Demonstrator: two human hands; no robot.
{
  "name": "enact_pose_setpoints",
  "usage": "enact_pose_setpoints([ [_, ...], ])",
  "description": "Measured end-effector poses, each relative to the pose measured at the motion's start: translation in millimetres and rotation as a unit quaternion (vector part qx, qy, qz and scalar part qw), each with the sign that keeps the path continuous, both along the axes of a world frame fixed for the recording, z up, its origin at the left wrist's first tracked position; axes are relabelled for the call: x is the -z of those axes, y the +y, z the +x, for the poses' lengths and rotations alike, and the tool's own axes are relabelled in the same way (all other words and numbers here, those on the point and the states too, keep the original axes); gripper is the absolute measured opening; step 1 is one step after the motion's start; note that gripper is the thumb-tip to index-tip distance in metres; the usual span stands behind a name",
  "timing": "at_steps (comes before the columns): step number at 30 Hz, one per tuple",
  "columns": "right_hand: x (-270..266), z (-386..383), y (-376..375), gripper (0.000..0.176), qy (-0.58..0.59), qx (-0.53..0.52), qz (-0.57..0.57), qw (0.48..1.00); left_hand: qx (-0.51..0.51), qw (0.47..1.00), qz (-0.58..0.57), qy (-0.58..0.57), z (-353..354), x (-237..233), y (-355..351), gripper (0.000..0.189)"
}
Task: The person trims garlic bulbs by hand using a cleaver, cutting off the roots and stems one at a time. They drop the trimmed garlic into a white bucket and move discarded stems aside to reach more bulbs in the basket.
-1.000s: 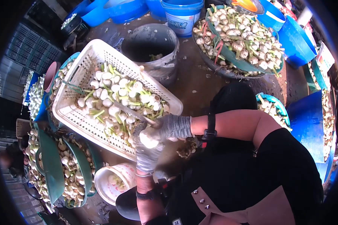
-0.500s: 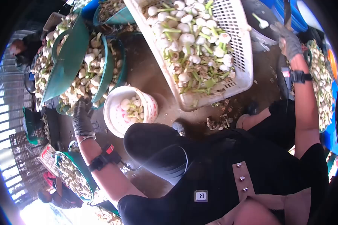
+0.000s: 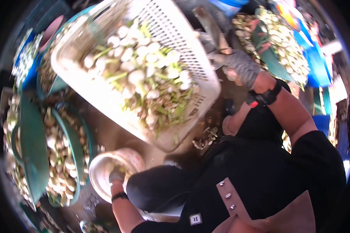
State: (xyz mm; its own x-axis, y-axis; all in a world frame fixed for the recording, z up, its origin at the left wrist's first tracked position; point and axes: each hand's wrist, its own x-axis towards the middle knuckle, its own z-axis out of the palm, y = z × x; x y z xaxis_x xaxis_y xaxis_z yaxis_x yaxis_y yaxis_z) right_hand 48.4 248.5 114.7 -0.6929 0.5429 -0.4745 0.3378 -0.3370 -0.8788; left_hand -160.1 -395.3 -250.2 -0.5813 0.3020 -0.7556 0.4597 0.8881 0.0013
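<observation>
My gloved left hand (image 3: 116, 174) reaches down into the white bucket (image 3: 98, 185), over the garlic at its bottom; its fingers are blurred and partly hidden. Closed round the handle of a knife-like tool (image 3: 210, 28) is my gloved right hand (image 3: 241, 66), just beyond the right edge of the large white basket (image 3: 105, 99). The tool's broad blade points up and away from me. Trimmed white garlic bulbs (image 3: 137, 77) with green stems and loose peelings lie inside the basket.
Green tubs (image 3: 34, 149) of garlic stand at the left. More garlic (image 3: 282, 42) lies at the upper right beside blue containers (image 3: 319, 62). Scraps (image 3: 206, 138) lie on the floor near my foot. My bent knee (image 3: 155, 186) is beside the bucket.
My left hand has gone from the green tub into the white bucket. My right hand has come in towards the basket with the tool. The whole view has turned and shifted.
</observation>
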Motion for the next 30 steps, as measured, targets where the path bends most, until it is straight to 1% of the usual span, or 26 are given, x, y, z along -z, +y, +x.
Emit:
enact_pose_setpoints([
  [2,-10.8,3.5,2.6,0.029,-0.115,0.001,0.016,0.993,-0.124,0.990,0.067,0.022,13.2,-94.6,48.7,0.032],
  [3,-20.3,0.1,-0.3,0.028,-0.187,0.031,0.014,0.982,-0.131,0.984,0.097,0.065,18.6,-118.9,60.6,0.029],
  [4,-25.1,-0.1,-2.1,0.028,-0.184,0.039,0.016,0.982,-0.142,0.976,0.125,0.108,22.0,-130.8,62.5,0.027],
  [5,-27.7,-2.7,-2.7,0.028,-0.165,0.060,-0.001,0.984,-0.221,0.958,0.151,0.101,16.9,-131.0,59.4,0.024],
  [6,-28.4,-3.0,-2.1,0.028,-0.144,0.079,-0.020,0.986,-0.339,0.900,0.267,0.057,18.3,-137.1,48.3,0.024],
  [7,-17.0,6.0,8.2,0.025,-0.097,0.050,0.005,0.994,-0.394,0.841,0.367,0.048,19.7,-155.7,49.9,0.024],
  [8,-10.2,6.1,12.6,0.025,-0.092,0.051,-0.001,0.995,-0.441,0.769,0.461,0.039,21.4,-177.5,53.6,0.024],
  [10,-0.9,6.5,22.3,0.023,-0.004,0.062,-0.056,0.997,-0.441,0.736,0.506,0.082,26.4,-235.5,68.8,0.025],
  [11,5.6,8.3,30.0,0.024,0.041,0.029,-0.065,0.997,-0.435,0.722,0.531,0.084,30.3,-268.0,80.2,0.024],
  [12,13.1,9.7,37.5,0.024,0.046,0.031,-0.067,0.996,-0.428,0.708,0.555,0.085,35.1,-301.6,93.4,0.023],
  [14,22.6,8.2,49.2,0.024,0.111,0.035,-0.082,0.990,-0.300,0.776,0.546,0.098,45.3,-370.9,128.8,0.022],
  [15,14.8,6.9,47.5,0.026,0.103,0.037,-0.086,0.990,-0.289,0.770,0.563,0.081,58.8,-406.3,161.3,0.022],
  [16,6.0,8.3,44.1,0.026,0.109,0.038,-0.089,0.989,-0.254,0.780,0.570,0.053,67.7,-434.1,191.7,0.026],
  [18,-8.4,13.7,39.4,0.026,0.114,0.093,-0.170,0.974,-0.249,0.784,0.567,-0.052,73.1,-466.5,256.3,0.028],
  [19,-4.2,15.1,42.3,0.025,0.148,0.109,-0.204,0.962,0.028,0.828,0.551,0.099,68.2,-463.1,287.4,0.027],
  [20,-12.2,17.2,38.5,0.022,0.173,0.138,-0.217,0.951,0.303,0.788,0.479,0.239,62.5,-457.9,321.5,0.027],
  [21,-10.2,18.4,43.1,0.022,0.191,0.129,-0.205,0.951,0.366,0.742,0.504,0.248,58.0,-458.0,360.3,0.025],
  [22,-3.7,19.9,47.1,0.021,0.208,0.121,-0.193,0.951,0.394,0.721,0.498,0.277,53.8,-451.4,396.3,0.026],
  [23,9.2,21.5,52.8,0.021,0.210,0.126,-0.194,0.950,0.336,0.716,0.573,0.217,47.6,-436.6,432.0,0.034],
  [24,25.6,23.3,60.8,0.020,0.279,0.073,0.017,0.957,0.272,0.702,0.641,0.153,43.9,-425.8,467.5,0.043],
  [25,34.0,26.3,67.9,0.018,0.330,0.015,0.227,0.916,0.073,0.703,0.708,-0.024,46.9,-428.7,503.6,0.038],
  [26,29.0,30.1,71.1,0.018,0.327,0.018,0.227,0.917,-0.133,0.653,0.719,-0.198,49.0,-431.7,532.5,0.034],
  [27,16.8,33.4,71.7,0.017,0.279,0.076,0.059,0.955,-0.134,0.664,0.720,-0.153,44.1,-426.7,550.4,0.034],
  [28,4.4,35.9,71.8,0.016,0.224,0.130,-0.112,0.959,-0.135,0.674,0.719,-0.107,37.6,-418.4,562.0,0.035],
  [29,-5.4,39.1,71.1,0.015,0.223,0.138,-0.107,0.959,-0.162,0.676,0.707,-0.132,32.7,-407.9,568.2,0.038],
  [30,1.8,39.8,76.2,0.015,0.222,0.142,-0.111,0.958,-0.218,0.668,0.702,-0.114,25.7,-382.6,573.2,0.036],
])
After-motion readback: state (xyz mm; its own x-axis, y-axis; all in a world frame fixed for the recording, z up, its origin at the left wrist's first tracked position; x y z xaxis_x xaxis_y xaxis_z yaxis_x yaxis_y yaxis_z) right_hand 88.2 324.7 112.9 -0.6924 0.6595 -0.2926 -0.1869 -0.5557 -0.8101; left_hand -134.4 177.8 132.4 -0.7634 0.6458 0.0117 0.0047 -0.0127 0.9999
